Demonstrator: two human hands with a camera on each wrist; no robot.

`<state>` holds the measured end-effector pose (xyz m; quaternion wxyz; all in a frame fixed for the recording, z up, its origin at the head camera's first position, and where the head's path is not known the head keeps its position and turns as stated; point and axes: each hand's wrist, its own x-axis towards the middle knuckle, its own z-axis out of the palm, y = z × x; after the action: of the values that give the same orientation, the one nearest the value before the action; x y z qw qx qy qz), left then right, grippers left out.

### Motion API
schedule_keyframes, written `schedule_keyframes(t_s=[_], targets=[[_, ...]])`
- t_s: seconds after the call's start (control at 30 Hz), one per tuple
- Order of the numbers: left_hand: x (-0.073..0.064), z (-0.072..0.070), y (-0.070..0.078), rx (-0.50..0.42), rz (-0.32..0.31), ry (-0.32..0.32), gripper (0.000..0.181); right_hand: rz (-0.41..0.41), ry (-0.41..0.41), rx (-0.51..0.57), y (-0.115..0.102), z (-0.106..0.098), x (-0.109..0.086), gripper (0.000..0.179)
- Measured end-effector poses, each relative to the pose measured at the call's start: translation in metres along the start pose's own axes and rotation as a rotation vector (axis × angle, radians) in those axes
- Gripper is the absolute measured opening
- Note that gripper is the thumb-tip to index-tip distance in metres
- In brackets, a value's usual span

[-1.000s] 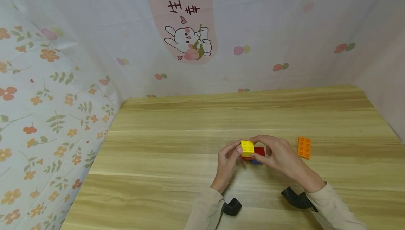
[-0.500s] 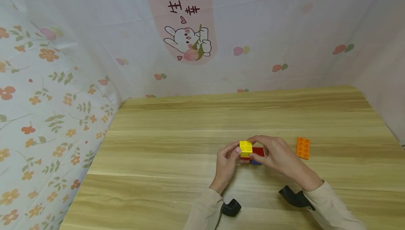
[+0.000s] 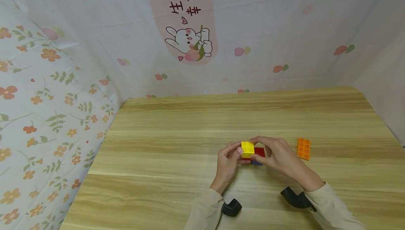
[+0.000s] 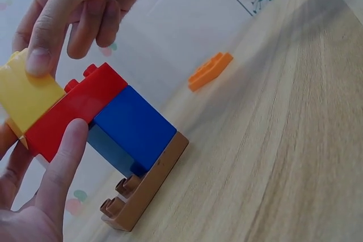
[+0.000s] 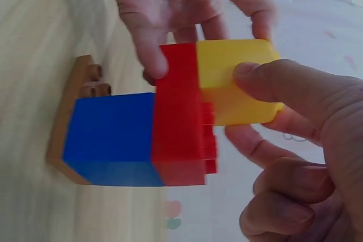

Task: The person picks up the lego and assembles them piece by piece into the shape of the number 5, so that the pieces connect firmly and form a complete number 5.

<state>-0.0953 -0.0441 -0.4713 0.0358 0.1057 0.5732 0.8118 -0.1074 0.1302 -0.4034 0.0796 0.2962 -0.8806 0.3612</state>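
Observation:
A toy brick stack stands on the table: a brown base plate (image 4: 153, 182), a blue brick (image 5: 110, 140) on it, and a long red brick (image 5: 178, 117) across the top, one end overhanging. A yellow brick (image 3: 248, 149) sits on that overhanging end, flush against the red one in the left wrist view. My right hand (image 3: 281, 156) pinches the yellow brick between thumb and fingers. My left hand (image 3: 226, 161) grips the stack at the same end, its thumb at the yellow brick and other fingers against the red brick. In the head view, hands and upper bricks hide most of the base.
An orange studded plate (image 3: 303, 149) lies on the wooden table (image 3: 177, 128) to the right of my right hand. Black wrist mounts (image 3: 231, 208) are at both sleeves. A printed cloth (image 3: 253, 22) hangs behind the table, and a floral one (image 3: 53, 117) at the left.
Both hands keep hold of the bricks in almost the same place. The whole head view shifts slightly; nothing is let go.

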Motion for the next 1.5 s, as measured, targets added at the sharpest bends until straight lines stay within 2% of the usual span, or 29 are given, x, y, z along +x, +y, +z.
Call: schedule_keyframes(t_s=[0.23,0.43,0.6,0.67,0.73,0.87,1.0,1.2,1.27,1.37,1.43,1.5], targets=[[-0.001,-0.002,0.002,-0.006,-0.021,-0.023,0.031,0.02,0.016,0.019,0.005,0.005,-0.005,0.034],[-0.004,0.001,0.02,0.054,-0.013,-0.051,0.032,0.025,0.025,0.029,0.009,0.008,-0.005,0.037],[-0.005,0.001,0.024,0.121,0.015,-0.059,0.033,0.038,-0.04,0.124,0.014,-0.002,-0.008,0.042],[-0.005,0.0,0.025,0.156,0.031,-0.063,0.035,0.076,-0.052,0.157,0.019,-0.011,-0.013,0.041],[-0.004,-0.001,0.025,0.195,0.046,-0.076,0.037,0.121,-0.026,0.138,0.026,-0.022,-0.02,0.038],[-0.003,-0.003,0.027,0.264,0.085,-0.08,0.036,0.216,0.053,-0.039,0.046,-0.041,-0.033,0.032],[-0.004,-0.004,0.028,0.303,0.111,-0.075,0.035,0.343,0.058,-0.167,0.063,-0.052,-0.046,0.035],[-0.006,-0.002,0.027,0.392,0.222,-0.093,0.041,0.515,0.059,-0.287,0.072,-0.053,-0.058,0.057],[-0.006,-0.001,0.028,0.413,0.247,-0.099,0.044,0.591,0.017,-0.325,0.073,-0.051,-0.06,0.071],[-0.006,-0.001,0.028,0.422,0.248,-0.104,0.046,0.693,-0.055,-0.354,0.074,-0.046,-0.063,0.087],[-0.006,-0.001,0.029,0.424,0.234,-0.105,0.048,0.729,-0.08,-0.356,0.074,-0.044,-0.065,0.088],[-0.006,-0.001,0.029,0.419,0.218,-0.106,0.049,0.729,-0.076,-0.35,0.074,-0.042,-0.066,0.075]])
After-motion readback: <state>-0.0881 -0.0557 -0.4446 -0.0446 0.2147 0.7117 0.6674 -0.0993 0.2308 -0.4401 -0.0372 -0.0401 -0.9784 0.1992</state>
